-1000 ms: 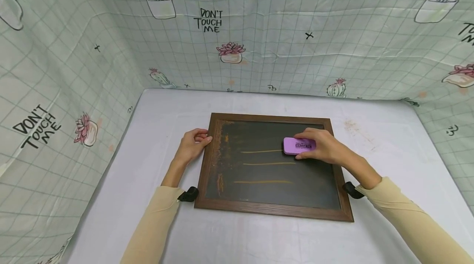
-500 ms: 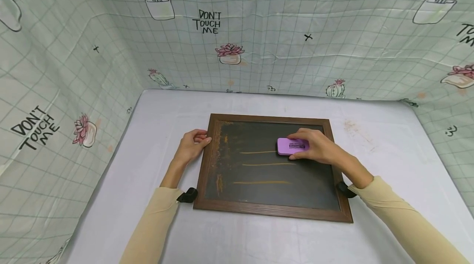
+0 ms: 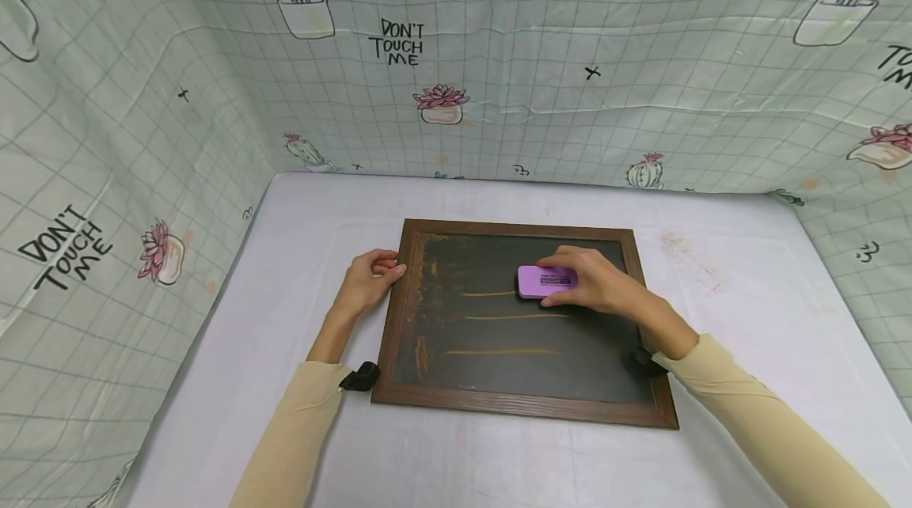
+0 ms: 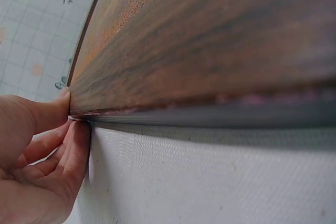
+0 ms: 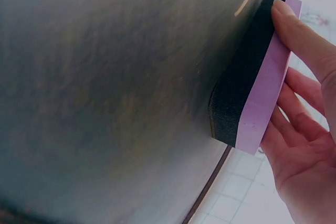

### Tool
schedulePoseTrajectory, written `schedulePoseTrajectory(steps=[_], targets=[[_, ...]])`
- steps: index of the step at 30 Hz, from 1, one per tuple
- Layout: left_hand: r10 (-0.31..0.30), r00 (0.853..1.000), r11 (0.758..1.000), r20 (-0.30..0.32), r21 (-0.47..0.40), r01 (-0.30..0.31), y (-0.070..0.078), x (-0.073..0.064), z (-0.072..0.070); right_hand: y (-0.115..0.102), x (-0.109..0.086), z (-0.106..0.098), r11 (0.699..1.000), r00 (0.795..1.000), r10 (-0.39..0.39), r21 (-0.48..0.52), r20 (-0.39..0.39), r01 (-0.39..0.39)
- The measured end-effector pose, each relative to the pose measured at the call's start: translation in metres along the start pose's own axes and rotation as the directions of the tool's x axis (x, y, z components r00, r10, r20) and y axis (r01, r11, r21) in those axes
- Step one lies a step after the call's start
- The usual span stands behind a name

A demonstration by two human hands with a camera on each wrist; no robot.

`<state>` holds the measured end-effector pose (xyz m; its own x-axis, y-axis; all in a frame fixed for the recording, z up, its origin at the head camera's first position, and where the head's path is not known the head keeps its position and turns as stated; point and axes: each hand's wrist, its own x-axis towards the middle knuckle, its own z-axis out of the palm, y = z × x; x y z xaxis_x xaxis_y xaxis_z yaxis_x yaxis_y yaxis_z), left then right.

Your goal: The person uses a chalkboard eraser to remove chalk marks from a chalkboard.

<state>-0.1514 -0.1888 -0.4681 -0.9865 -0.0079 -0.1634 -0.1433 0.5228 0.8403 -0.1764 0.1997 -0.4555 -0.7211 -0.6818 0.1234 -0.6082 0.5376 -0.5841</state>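
A chalkboard [image 3: 598, 365] with a brown wooden frame lies on the table. At the left edge of that frame, my left hand [image 3: 366, 282] pinches the wood between thumb and curled fingers, as the left wrist view shows. My right hand [image 3: 594, 282] grips a purple eraser [image 3: 537, 282] with a black felt underside, thumb on the near long side and fingers on the far one. The felt lies against the board's dark surface. Three yellowish chalk lines cross the middle; the eraser covers the right part of the top line [image 3: 488, 294].
Orange chalk smudges [image 3: 423, 354] mark the board's left side. Faint reddish dust [image 3: 687, 251] lies on the white table [image 3: 342, 207] to the right. A patterned grid cloth [image 3: 527, 33] hangs behind and at both sides.
My right hand has slid the eraser leftward along the top chalk line, and less of that line shows. The left hand stays at the frame's left edge.
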Motion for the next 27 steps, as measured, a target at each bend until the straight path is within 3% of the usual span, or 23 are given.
schedulePoseTrajectory(steps=[27], targets=[[0.005, 1.000, 1.000, -0.004, -0.011, -0.005, 0.001, -0.001, -0.001, -0.020, 0.034, 0.022, 0.995, 0.995, -0.101, 0.022, 0.017, 0.100]])
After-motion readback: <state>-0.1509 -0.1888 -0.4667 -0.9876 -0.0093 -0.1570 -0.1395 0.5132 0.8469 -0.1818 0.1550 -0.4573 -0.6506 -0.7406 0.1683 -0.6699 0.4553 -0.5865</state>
